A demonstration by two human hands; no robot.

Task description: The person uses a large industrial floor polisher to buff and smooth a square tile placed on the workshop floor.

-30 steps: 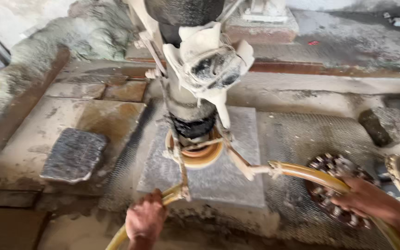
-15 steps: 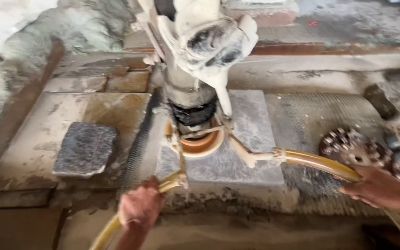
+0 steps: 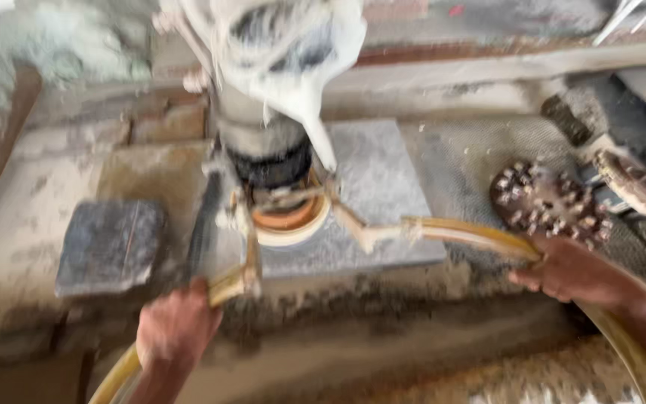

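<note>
Left hand fisted round yellow hose

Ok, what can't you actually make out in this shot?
Head view only:
- Machine head: motion-blurred, top cut off by the frame edge.
- Left hand: blur hides its grip on the yellow hose.
- Right hand: fingers smeared, hose contact unclear.
- Studded disc: studs too blurred to count.

Yellow hose; grey slab; orange disc; dark block.
</note>
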